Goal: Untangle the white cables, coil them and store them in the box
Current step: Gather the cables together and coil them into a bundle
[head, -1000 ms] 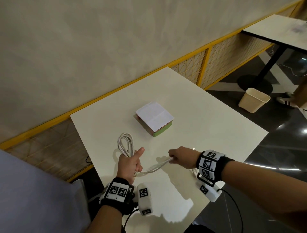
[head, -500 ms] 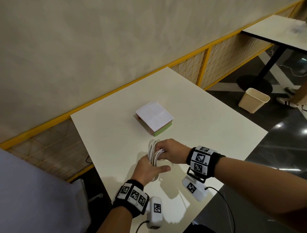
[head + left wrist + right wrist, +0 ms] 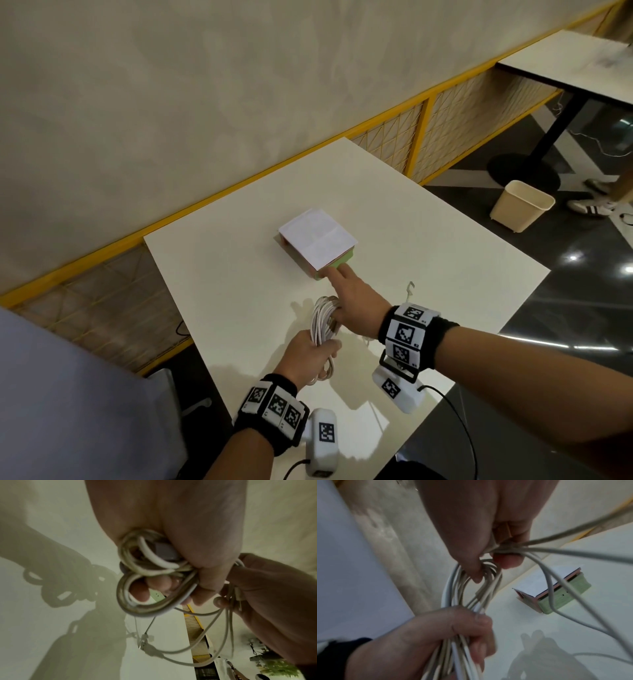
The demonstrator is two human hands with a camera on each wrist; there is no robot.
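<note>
A coil of white cable [image 3: 323, 318] stands upright in my left hand [image 3: 310, 356], which grips its lower half in a fist. My right hand [image 3: 346, 291] is just beyond the coil's top, two fingers stretched toward the box [image 3: 318, 240]. In the right wrist view my right hand [image 3: 496, 555] pinches several strands of the cable [image 3: 471, 595] between thumb and fingers, above my left hand [image 3: 462, 626]. The box [image 3: 556, 595] is green with a white paper lid, lying shut mid-table. A loose cable end [image 3: 409, 287] lies on the table to the right. The left wrist view shows the coil [image 3: 145, 563] bunched in my fist.
The white table [image 3: 445, 274] ends close to my right forearm. A yellow mesh rail [image 3: 424, 137] runs behind it along the wall. On the dark floor to the right stand a cream waste bin [image 3: 520, 209], another table [image 3: 582, 65] and somebody's shoes [image 3: 592, 205].
My right hand, which held the cable stretched out to the right, has swung it over to the coil and on toward the box. My left hand has shifted right with the coil.
</note>
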